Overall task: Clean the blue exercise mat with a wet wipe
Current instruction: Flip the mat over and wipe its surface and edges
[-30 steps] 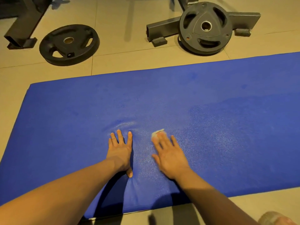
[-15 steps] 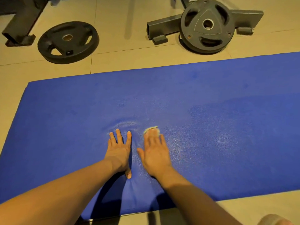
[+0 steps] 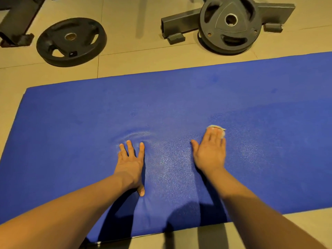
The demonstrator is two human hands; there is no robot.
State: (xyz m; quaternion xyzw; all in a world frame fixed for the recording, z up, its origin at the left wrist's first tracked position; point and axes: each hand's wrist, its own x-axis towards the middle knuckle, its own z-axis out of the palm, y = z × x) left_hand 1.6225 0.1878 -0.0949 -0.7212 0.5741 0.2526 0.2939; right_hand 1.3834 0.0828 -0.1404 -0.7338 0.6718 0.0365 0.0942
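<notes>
The blue exercise mat (image 3: 179,97) lies flat on the tiled floor and fills most of the view. My left hand (image 3: 130,162) presses flat on the mat with its fingers spread, and the foam dents around them. My right hand (image 3: 211,151) lies flat to the right of it, straight fingers pressing a small white wet wipe (image 3: 218,129) onto the mat. Only the wipe's far edge shows past my fingertips. The mat surface between and around my hands looks damp and speckled.
Beyond the mat's far edge a black weight plate (image 3: 71,41) lies flat on the floor at the left. A grey weight plate (image 3: 230,24) leans against a metal frame foot (image 3: 179,24) at the right. Another dark frame base (image 3: 16,20) stands far left.
My right hand has slid the wipe to the right across the mat, away from my left hand. My left hand has stayed pressed in the same spot.
</notes>
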